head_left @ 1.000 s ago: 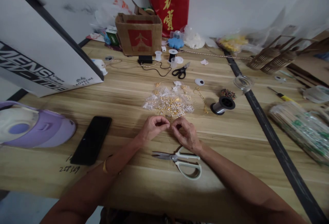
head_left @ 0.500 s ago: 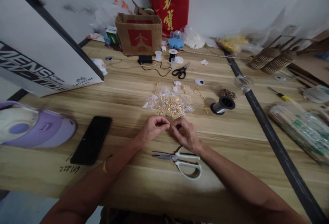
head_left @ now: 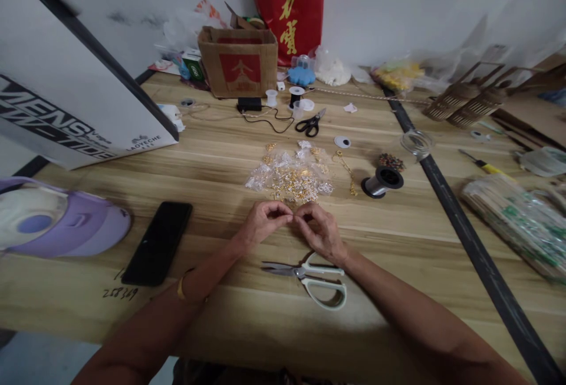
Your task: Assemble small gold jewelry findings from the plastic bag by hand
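Okay, status from the head cam.

- Your left hand (head_left: 263,223) and right hand (head_left: 319,230) meet tip to tip, low over the wooden table (head_left: 221,155). Both are closed into a pinch, thumb against fingers. Whatever sits between the tips is too small to make out, so I can't say what you're gripping, or whether it's anything at all.
- The pinch point is just on your side of the gold findings (head_left: 292,175), a spread of small gold pieces mixed with little clear bags. The nearest pieces are just beside your fingertips. I can't tell if they touch.
- White-handled scissors (head_left: 318,279) lie flat by your right wrist, blades pointing left, in nobody's grip.
- Silver wire spool (head_left: 381,181) lies on its side to the right of the findings, with a short gold chain (head_left: 347,167) between the two. A small heap of dark beads (head_left: 391,162) is just behind the spool.
- Black phone (head_left: 158,242) is face down to your left, well apart from the hands.
- Black scissors (head_left: 311,122) and the cardboard box (head_left: 239,61) are at the far side, out of play.

Progress, my read: fine two-handed fiddling right at the fingertips is underway. No finished assembly shows anywhere near your hands. Most of the findings lie loose or bagged, so nearly all of that stock looks unworked. The chain may or may not be a product of this. I can't tell.
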The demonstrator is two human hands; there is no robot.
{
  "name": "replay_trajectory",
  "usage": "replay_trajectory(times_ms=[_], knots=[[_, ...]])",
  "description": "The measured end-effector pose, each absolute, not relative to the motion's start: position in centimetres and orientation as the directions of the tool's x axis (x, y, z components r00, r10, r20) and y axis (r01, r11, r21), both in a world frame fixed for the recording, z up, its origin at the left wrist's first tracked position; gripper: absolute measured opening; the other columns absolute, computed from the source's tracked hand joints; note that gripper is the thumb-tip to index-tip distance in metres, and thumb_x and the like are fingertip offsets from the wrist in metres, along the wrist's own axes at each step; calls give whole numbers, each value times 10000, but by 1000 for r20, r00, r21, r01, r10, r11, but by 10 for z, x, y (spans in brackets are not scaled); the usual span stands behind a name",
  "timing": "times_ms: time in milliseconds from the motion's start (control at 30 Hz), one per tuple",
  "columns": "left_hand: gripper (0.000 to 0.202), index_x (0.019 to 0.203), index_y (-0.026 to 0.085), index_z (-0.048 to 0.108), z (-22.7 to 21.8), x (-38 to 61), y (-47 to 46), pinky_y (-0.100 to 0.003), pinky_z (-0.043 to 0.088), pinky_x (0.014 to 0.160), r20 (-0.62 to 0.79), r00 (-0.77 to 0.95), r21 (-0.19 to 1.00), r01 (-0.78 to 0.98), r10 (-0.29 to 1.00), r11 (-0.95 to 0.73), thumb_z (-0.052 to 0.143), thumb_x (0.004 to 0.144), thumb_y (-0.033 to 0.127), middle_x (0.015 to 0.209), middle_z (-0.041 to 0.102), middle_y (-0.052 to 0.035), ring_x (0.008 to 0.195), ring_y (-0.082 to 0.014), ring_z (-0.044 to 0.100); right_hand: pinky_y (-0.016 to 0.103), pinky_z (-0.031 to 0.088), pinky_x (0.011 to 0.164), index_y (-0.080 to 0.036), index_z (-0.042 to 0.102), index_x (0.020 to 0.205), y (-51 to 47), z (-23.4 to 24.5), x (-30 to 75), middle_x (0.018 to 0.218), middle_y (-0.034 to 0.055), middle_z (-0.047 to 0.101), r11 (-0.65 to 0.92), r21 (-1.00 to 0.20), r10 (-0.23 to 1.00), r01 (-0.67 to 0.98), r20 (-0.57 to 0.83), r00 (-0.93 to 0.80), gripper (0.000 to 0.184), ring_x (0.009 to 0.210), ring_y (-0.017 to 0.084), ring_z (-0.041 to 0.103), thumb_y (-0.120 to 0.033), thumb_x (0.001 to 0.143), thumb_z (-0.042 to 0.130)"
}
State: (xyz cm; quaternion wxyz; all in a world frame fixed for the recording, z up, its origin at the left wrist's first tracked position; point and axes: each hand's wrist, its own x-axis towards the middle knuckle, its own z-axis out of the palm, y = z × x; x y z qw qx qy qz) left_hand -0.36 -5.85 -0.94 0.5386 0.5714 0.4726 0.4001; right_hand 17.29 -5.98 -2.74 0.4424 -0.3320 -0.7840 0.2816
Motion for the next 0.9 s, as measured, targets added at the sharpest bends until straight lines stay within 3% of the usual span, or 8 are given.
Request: replay_trajectory(times_ms=[400, 900], knots=[[156, 720, 114, 660, -11, -6, -58, -219, 449, 654, -34, 261, 992, 126, 965, 1, 631, 750, 264, 694, 662, -32, 665, -125, 583, 252, 457, 592, -180, 557, 862, -59, -25, 172, 758, 37, 591, 602, -757, 779, 255, 488, -393, 41, 660, 132, 554, -203, 879, 528], [150, 711, 118, 672, -12, -11, -53, -213, 447, 625, -75, 293, 993, 113, 953, 44, 663, 717, 267, 681, 665, -26, 645, -122, 575, 256, 502, 618, -179, 611, 896, -59, -30, 172, 772, 43, 631, 517, -823, 833, 237, 419, -362, 112, 684, 145, 600, -283, 864, 585]])
